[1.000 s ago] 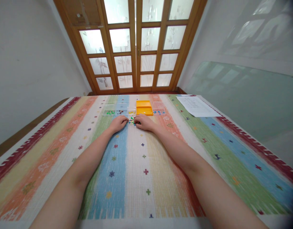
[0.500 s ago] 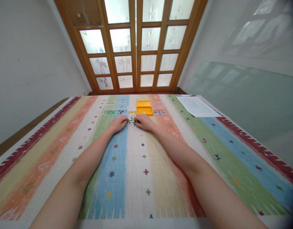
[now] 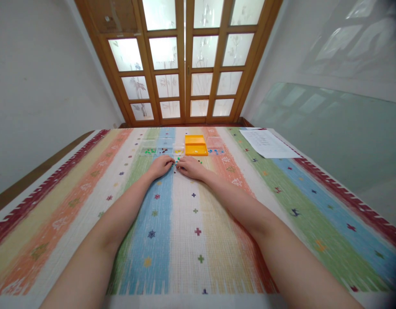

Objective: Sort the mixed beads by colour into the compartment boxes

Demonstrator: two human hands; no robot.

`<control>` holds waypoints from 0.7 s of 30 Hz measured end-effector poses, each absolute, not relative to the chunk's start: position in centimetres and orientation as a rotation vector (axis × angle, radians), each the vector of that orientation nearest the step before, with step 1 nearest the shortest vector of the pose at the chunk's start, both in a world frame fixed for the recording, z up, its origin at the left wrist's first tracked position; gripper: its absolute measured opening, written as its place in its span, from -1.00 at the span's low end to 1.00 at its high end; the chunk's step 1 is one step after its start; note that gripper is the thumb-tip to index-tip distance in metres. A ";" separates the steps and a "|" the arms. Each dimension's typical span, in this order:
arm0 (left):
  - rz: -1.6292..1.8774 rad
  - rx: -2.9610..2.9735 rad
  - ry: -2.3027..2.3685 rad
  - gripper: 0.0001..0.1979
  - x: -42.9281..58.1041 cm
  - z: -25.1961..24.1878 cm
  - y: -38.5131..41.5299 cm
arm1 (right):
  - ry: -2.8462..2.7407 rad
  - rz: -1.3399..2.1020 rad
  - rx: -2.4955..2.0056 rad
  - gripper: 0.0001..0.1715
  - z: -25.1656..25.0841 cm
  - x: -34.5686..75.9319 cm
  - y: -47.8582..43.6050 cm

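Both my arms reach far out over a striped cloth point(image 3: 185, 223). My left hand point(image 3: 159, 166) and my right hand point(image 3: 190, 166) lie side by side on it, fingers curled, fingertips nearly meeting over a small heap of tiny coloured beads point(image 3: 177, 162). What the fingers pinch, if anything, is too small to make out. Just beyond the hands stands a row of clear little boxes point(image 3: 159, 150) with green, dark and yellow beads, and an orange tray point(image 3: 195, 145).
A printed sheet of paper point(image 3: 265, 143) lies at the far right of the cloth. More clear boxes point(image 3: 215, 148) with blue beads sit right of the orange tray. Wooden glazed doors point(image 3: 185, 64) stand behind the table; a glass pane point(image 3: 330, 128) leans on the right wall.
My right hand has slid a little to the left, closer to my left hand, leaving a few beads uncovered on its right. My left hand has hardly moved.
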State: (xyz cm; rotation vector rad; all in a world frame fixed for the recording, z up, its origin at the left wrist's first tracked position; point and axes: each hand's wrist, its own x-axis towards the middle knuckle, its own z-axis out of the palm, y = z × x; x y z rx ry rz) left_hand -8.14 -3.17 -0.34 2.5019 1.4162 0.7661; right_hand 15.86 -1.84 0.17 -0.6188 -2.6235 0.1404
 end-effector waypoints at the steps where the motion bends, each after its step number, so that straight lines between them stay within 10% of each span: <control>1: 0.764 2.492 1.400 -0.74 -8.2 -0.3 -3.2 | -2.598 0.127 -0.646 -0.82 0.1 16.1 -1.6; 21: 0.523 2.297 0.992 -0.79 -8.6 1.3 -3.7 | -2.368 0.181 -0.915 -0.86 -0.8 17.8 0.5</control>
